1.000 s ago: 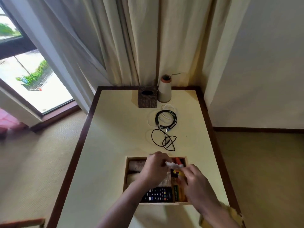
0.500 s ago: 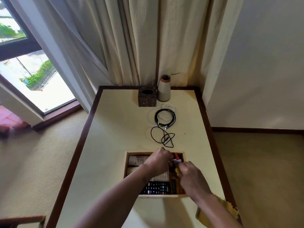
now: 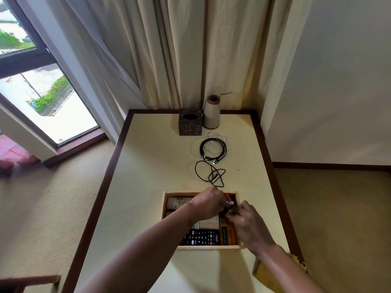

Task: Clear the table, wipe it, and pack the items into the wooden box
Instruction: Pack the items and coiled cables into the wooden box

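The wooden box sits on the cream table near its front. Inside lie a black remote, a white tube, a ribbed white item and a yellow-green pack. My left hand and my right hand meet over the box's far right corner, both pinching a small red-and-white item. What the fingers hide below cannot be made out. Beyond the box lie a loose black cable and coiled black and white cables.
A dark patterned tissue box and a grey vase stand at the table's far edge against the curtains. The table has a dark wooden border. A window is at the left, a wall at the right, carpet all around.
Both hands have moved forward over the box toward its far right corner, carrying the small red-and-white item lower into the box. The cables on the table have not moved.
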`<state>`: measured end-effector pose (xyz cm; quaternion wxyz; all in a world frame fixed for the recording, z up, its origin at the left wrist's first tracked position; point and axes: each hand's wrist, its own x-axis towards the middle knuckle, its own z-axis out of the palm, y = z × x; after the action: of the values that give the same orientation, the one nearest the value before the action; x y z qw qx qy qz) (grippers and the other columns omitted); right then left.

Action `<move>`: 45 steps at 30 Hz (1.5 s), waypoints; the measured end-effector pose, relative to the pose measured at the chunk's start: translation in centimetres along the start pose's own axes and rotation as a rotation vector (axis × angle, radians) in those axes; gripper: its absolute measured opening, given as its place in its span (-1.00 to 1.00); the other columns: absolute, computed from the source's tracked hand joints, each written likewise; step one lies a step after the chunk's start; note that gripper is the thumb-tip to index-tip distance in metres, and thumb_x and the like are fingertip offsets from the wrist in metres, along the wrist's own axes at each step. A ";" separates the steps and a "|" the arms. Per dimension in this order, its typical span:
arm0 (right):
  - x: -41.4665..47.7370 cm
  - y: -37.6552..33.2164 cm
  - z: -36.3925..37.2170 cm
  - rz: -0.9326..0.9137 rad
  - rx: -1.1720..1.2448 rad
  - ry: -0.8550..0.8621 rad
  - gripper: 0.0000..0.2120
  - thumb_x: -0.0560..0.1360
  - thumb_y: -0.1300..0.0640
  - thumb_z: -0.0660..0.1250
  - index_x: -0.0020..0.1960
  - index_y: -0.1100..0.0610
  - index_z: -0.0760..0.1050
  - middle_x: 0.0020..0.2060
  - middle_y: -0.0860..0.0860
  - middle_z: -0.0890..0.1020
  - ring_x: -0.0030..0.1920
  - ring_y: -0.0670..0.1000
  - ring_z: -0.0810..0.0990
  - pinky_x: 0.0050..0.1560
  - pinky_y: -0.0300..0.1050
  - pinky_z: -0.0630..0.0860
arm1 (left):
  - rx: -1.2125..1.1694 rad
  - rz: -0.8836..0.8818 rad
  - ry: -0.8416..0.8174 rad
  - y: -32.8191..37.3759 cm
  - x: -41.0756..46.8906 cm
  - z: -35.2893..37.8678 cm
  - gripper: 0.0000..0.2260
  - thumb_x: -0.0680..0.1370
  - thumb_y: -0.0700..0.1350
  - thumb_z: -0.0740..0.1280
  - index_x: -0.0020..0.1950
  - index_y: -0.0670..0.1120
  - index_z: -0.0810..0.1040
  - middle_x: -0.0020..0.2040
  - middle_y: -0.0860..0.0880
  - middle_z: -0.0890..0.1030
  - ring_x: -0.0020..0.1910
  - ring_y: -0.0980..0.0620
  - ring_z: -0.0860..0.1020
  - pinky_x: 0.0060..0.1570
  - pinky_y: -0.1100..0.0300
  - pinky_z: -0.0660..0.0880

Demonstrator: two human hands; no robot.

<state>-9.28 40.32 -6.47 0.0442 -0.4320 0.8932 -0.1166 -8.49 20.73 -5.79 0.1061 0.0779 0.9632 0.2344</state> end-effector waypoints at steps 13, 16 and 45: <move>0.7 -1.4 -1.1 0.131 0.147 0.079 -0.82 0.55 0.22 0.40 0.13 0.10 0.67 0.04 -0.03 0.57 0.03 0.00 0.51 0.00 -0.21 0.52 | -0.314 -0.091 0.198 -1.0 -2.7 0.9 -0.81 0.65 -0.23 0.29 -0.09 -0.09 0.65 -0.14 0.01 0.66 -0.23 0.11 0.65 -0.24 0.18 0.63; 3.0 -0.8 -2.3 0.232 0.338 0.147 -0.79 0.65 0.14 0.25 0.19 0.12 0.62 0.00 -0.08 0.52 0.02 -0.11 0.48 0.03 -0.32 0.47 | -0.139 -0.183 0.576 -2.1 -5.1 -0.2 -0.84 0.60 -0.25 0.35 0.04 -0.10 0.72 -0.04 -0.01 0.71 -0.10 0.06 0.63 -0.17 0.20 0.60; 28.8 1.5 4.5 0.657 0.362 -0.010 -0.68 0.56 -0.05 0.30 0.13 0.18 0.55 0.02 0.13 0.67 0.05 0.20 0.65 -0.13 -0.06 0.47 | 0.072 -0.583 0.126 -8.6 -5.3 -0.8 -0.56 0.73 0.19 -0.06 0.17 0.05 0.56 0.01 -0.05 0.66 0.01 -0.09 0.60 -0.04 -0.02 0.59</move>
<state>-27.51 17.96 -10.56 0.1592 -0.1083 0.9489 -0.2502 -4.39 11.77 -8.21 0.1058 -0.2128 0.9574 0.1640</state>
